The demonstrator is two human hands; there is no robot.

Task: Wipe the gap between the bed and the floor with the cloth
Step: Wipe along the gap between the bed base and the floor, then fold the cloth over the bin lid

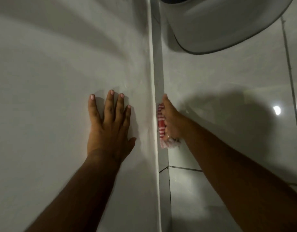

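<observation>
A white bed surface (52, 81) fills the left half of the view, ending in a raised piped edge (152, 81) that runs top to bottom. My left hand (109, 126) lies flat on the bed, fingers spread, holding nothing. To the right of the edge, a narrow grey strip (158, 64) drops to the tiled floor (228, 91). My right hand (172, 121) presses a red-and-white striped cloth (161, 124) against that strip, right beside the bed edge. Part of the cloth is hidden under the fingers.
A large pale round object with a dark rim (228, 25) sits on the floor at the top right, close to the gap. Dark grout lines (290, 72) cross the glossy tiles, and a light reflection (276, 110) shows on the right.
</observation>
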